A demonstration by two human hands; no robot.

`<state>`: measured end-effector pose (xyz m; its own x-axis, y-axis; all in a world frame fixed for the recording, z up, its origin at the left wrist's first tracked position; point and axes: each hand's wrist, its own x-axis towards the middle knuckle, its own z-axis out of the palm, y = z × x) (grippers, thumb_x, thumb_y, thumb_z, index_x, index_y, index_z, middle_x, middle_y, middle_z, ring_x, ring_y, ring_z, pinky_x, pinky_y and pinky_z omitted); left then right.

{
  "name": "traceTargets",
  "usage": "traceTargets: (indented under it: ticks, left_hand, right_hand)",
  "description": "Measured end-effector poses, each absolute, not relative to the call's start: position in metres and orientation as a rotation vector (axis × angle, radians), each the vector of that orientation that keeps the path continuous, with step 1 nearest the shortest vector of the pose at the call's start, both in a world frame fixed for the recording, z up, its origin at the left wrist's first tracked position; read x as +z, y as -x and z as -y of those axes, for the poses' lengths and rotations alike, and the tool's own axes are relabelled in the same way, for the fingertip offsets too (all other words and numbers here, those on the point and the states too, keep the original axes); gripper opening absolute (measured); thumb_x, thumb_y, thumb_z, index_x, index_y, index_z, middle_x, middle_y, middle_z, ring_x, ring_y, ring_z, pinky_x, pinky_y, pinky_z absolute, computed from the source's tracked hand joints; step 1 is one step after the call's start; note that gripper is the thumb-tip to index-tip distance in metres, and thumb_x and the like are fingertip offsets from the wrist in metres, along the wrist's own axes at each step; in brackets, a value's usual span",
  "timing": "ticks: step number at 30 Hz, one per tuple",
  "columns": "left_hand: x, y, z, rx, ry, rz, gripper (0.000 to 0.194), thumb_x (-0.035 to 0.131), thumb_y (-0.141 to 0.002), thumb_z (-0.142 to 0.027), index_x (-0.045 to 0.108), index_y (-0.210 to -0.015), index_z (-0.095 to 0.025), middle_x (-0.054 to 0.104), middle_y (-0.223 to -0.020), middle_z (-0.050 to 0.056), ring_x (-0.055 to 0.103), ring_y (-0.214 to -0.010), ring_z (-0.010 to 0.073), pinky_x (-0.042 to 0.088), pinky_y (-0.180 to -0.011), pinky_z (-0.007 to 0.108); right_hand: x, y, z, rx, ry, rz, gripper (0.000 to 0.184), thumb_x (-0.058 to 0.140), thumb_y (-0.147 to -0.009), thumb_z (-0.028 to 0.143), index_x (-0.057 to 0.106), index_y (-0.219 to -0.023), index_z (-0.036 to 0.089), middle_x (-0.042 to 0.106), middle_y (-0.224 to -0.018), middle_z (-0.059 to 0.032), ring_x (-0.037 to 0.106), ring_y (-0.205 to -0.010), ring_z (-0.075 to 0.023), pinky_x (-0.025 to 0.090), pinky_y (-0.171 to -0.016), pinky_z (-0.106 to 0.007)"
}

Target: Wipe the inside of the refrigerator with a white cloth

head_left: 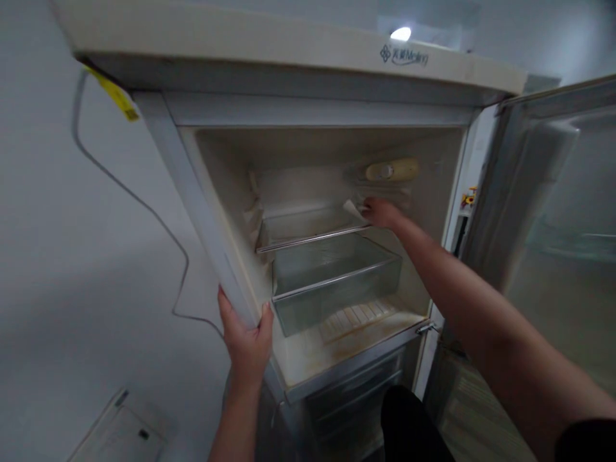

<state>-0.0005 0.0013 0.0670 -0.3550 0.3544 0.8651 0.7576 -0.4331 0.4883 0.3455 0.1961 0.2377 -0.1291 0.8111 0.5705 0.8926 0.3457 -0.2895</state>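
Note:
I face an open, empty fridge (308, 70). My left hand (246, 340) grips the left front edge of the fridge frame, fingers wrapped round it. My right hand (380, 212) reaches deep inside to the back right wall, closed on a small white cloth or paper (353, 208) pressed against the wall just above the glass shelf (308, 231). A yellowed thermostat knob housing (392, 171) sits right above that hand.
A clear crisper drawer (337, 279) sits under the shelf, above a stained compartment floor (337, 340). The fridge door (563, 212) stands open at the right. A grey cable (129, 192) hangs down the left wall. A flat clear panel (120, 430) lies on the floor.

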Motion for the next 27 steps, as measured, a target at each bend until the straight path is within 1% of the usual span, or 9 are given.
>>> traceTargets:
  ticks: [2,5,8,10,12,16,22,25,27]
  left_hand:
    - [0.064,-0.007,0.006,-1.800,1.530,1.323,0.092,0.072,-0.087,-0.026,0.021,-0.163,-0.018,0.032,-0.166,0.021,0.034,-0.154,0.0346,0.031,-0.126,0.054]
    - [0.051,-0.031,0.023,-1.680,1.568,1.016,0.088,0.069,-0.085,-0.012,0.026,-0.161,-0.024,0.031,-0.167,0.017,0.030,-0.156,0.0330,0.035,-0.124,0.054]
    - [0.032,-0.064,0.039,-1.504,2.028,1.059,0.073,0.062,-0.091,-0.011,0.036,-0.157,-0.028,0.057,-0.148,0.010,0.054,-0.139,0.0233,0.048,-0.115,0.042]
    - [0.020,-0.081,0.042,-1.481,2.285,1.374,0.055,0.060,-0.095,-0.021,0.047,-0.149,-0.026,0.063,-0.140,0.009,0.063,-0.128,0.0203,0.054,-0.107,0.036]
    - [0.009,-0.089,0.041,-1.539,2.391,1.615,0.041,0.061,-0.096,-0.030,0.058,-0.137,-0.025,0.064,-0.136,0.009,0.064,-0.125,0.0212,0.055,-0.105,0.037]
    - [-0.005,-0.093,0.035,-1.673,2.480,1.742,0.028,0.065,-0.093,-0.037,0.069,-0.117,-0.024,0.065,-0.133,0.010,0.062,-0.126,0.0246,0.051,-0.108,0.042]
    - [-0.011,-0.111,0.036,-1.791,2.591,1.697,0.015,0.059,-0.093,-0.027,0.070,-0.102,-0.022,0.071,-0.116,0.007,0.066,-0.112,0.0220,0.051,-0.100,0.037]
    - [-0.016,-0.114,0.038,-1.800,2.560,1.795,0.018,0.053,-0.097,-0.030,0.068,-0.101,-0.022,0.072,-0.099,0.005,0.068,-0.095,0.0206,0.053,-0.089,0.034]
    - [-0.022,-0.112,0.037,-1.794,2.537,1.832,0.021,0.051,-0.099,-0.031,0.069,-0.106,-0.021,0.073,-0.100,0.006,0.069,-0.094,0.0208,0.053,-0.088,0.034]
  right_hand:
    - [0.202,-0.336,-0.158,-0.041,1.223,1.715,0.022,0.056,-0.089,0.027,0.069,-0.102,0.015,0.072,-0.106,-0.0136,0.062,-0.097,-0.0236,0.047,-0.090,-0.034]
    - [0.129,-0.306,-0.098,0.335,0.850,1.351,0.026,0.056,-0.090,0.045,0.062,-0.092,0.020,0.067,-0.091,-0.0040,0.058,-0.087,-0.0194,0.045,-0.081,-0.028]
    - [0.051,-0.262,-0.038,1.065,0.680,1.080,0.035,0.071,-0.080,0.051,0.063,-0.097,0.021,0.067,-0.089,0.0004,0.060,-0.082,-0.0170,0.045,-0.075,-0.025]
    - [0.007,-0.236,-0.005,1.422,0.589,0.892,0.040,0.075,-0.080,0.050,0.063,-0.107,0.023,0.071,-0.099,-0.0018,0.065,-0.088,-0.0187,0.048,-0.079,-0.027]
    - [-0.025,-0.220,0.019,1.626,0.538,0.768,0.044,0.078,-0.080,0.049,0.062,-0.113,0.025,0.073,-0.104,-0.0022,0.067,-0.091,-0.0193,0.050,-0.082,-0.028]
    - [-0.057,-0.215,0.034,1.721,0.550,0.784,0.042,0.076,-0.086,0.050,0.065,-0.118,0.026,0.073,-0.113,-0.0022,0.067,-0.104,-0.0193,0.048,-0.092,-0.029]
    - [-0.066,-0.219,0.032,1.724,0.592,0.817,0.046,0.082,-0.079,0.053,0.073,-0.114,0.024,0.074,-0.114,-0.0039,0.064,-0.115,-0.0235,0.045,-0.102,-0.033]
    - [-0.072,-0.220,0.037,1.799,0.588,0.856,0.048,0.078,-0.084,0.052,0.072,-0.123,0.024,0.073,-0.119,-0.0048,0.061,-0.122,-0.0241,0.042,-0.108,-0.036]
    - [-0.076,-0.219,0.039,1.811,0.572,0.895,0.046,0.074,-0.088,0.051,0.072,-0.126,0.024,0.071,-0.125,-0.0049,0.057,-0.128,-0.0232,0.037,-0.114,-0.036]
